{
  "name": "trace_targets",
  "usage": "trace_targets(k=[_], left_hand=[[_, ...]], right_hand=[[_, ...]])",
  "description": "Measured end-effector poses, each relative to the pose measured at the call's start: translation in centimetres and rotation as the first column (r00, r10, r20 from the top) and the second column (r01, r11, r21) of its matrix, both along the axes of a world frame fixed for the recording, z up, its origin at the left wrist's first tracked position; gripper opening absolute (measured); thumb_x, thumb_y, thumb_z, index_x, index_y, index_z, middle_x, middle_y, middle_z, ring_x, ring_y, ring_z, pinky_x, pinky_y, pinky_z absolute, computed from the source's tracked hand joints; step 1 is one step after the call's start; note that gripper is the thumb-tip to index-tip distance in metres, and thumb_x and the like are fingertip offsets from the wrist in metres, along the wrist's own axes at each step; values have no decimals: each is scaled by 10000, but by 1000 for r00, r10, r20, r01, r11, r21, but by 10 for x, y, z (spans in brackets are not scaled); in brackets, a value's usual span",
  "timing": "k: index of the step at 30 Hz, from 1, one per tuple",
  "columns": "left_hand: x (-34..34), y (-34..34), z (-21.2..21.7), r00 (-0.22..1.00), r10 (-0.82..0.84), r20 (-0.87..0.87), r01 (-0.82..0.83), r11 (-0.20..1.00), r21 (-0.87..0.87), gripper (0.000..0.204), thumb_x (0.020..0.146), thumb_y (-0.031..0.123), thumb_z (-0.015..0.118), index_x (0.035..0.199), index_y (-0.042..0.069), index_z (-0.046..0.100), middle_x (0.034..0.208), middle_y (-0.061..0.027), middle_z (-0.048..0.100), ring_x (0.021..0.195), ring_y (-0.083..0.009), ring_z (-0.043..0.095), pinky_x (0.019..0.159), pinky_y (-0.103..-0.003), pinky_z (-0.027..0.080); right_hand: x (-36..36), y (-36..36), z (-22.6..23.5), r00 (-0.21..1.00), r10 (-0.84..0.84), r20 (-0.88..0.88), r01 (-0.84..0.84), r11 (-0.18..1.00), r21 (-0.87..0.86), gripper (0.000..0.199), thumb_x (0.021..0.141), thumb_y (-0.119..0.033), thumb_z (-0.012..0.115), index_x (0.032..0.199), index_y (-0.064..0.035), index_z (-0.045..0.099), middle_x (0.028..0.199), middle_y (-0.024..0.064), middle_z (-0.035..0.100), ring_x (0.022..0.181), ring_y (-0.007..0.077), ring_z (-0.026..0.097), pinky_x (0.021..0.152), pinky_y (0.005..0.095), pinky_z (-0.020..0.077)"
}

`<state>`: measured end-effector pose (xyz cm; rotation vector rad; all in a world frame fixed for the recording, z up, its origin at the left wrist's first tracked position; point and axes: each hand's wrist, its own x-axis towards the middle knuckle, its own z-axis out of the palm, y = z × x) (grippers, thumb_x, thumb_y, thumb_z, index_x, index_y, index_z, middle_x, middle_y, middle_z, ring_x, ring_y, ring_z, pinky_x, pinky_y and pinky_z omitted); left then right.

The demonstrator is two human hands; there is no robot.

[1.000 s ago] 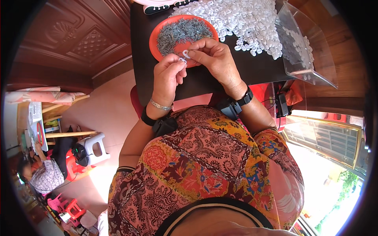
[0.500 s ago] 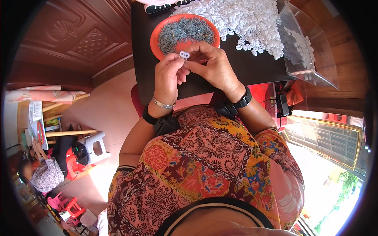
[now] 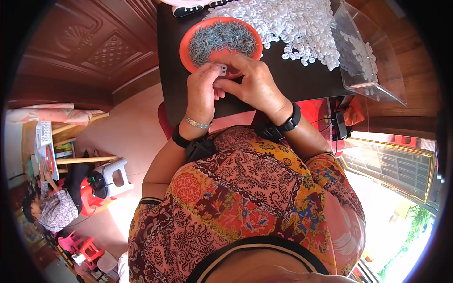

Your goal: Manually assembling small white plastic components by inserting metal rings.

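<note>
A small white plastic piece with two holes (image 3: 222,70) is pinched between the fingertips of my left hand (image 3: 202,89). My right hand (image 3: 257,82) meets it from the other side, thumb and fingers closed together close to the piece. Whatever the right fingertips grip is hidden by the fingers. Both hands are over the near rim of an orange-red bowl (image 3: 184,45). Many small grey metal screws (image 3: 219,37) fill much of that bowl. Beyond it, to the right, spreads a heap of similar white pieces (image 3: 297,28).
The black table (image 3: 306,82) carries a clear plastic box (image 3: 389,73) with more white pieces at its right side. A shoe (image 3: 188,8) is at the far edge. Off to the left, another person (image 3: 59,207) is beside a grey stool (image 3: 120,177).
The white piece has tilted and slipped deeper between my fingers. My right hand has moved slightly left, closer to my left hand.
</note>
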<state>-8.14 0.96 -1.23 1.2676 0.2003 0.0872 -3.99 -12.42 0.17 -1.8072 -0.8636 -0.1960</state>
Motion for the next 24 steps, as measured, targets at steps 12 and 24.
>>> trace_targets(k=[12,24], left_hand=[[-4,0,-3,995,-28,100,30,999,-26,296,887,231,454,841,-14,613,658,-63,606,508,-114,530,470,-217,397],[-6,-3,-6,994,-16,108,20,999,-41,288,872,202,450,839,-39,605,647,-74,589,492,-126,527,447,-227,398]], right_hand=[[-8,4,-4,999,-53,-5,53,999,-4,240,774,-111,671,999,-41,624,808,125,654,714,284,657,629,334,521],[-5,2,-11,998,-37,44,39,998,-53,199,818,-95,662,1005,-31,634,737,102,659,658,211,672,576,276,518]])
